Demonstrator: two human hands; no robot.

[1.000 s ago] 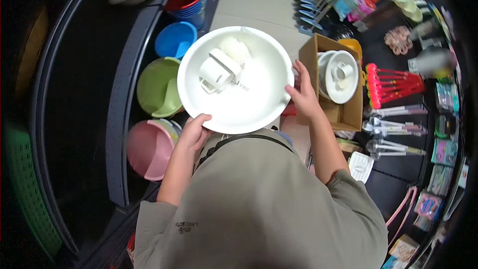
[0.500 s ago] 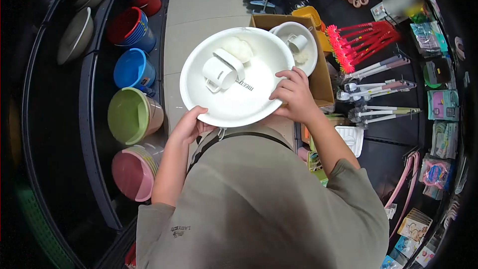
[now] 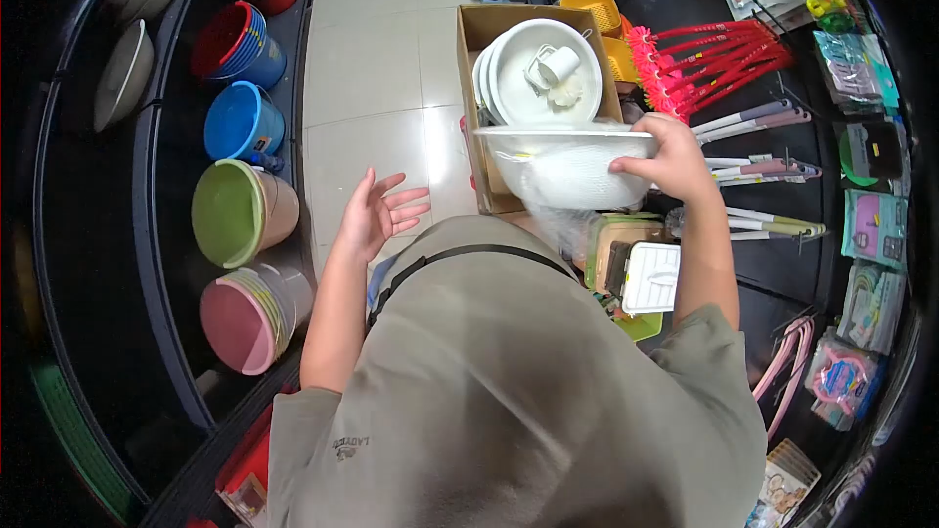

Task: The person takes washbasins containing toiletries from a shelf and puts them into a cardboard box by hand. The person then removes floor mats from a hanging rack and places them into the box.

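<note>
My right hand [image 3: 673, 158] grips the rim of a white basin [image 3: 587, 166], thumb on the outer wall. The basin is seen from the side, with clear plastic wrap [image 3: 562, 210] hanging from it; its inside is hidden. It is at the near end of an open cardboard box [image 3: 476, 29]; how far it reaches into the box I cannot tell. Farther back in the box, another white basin [image 3: 509, 88] holds a white mug [image 3: 558, 64] and a pale, fluffy-looking piece [image 3: 566, 93]. My left hand [image 3: 380, 216], fingers spread, holds nothing above the floor left of the box.
Shelves on the left carry stacked buckets, including a blue bucket [image 3: 243, 122] and a green one [image 3: 227, 213]. Red-handled pink brushes [image 3: 655, 73] and packaged goods line the right. A white lidded container [image 3: 651, 277] stands near my right forearm. Pale floor tiles [image 3: 367, 68] run ahead.
My left hand has let go of the basin and moved slightly left. My right hand has shifted right with the basin, which has turned from facing up at me to side-on.
</note>
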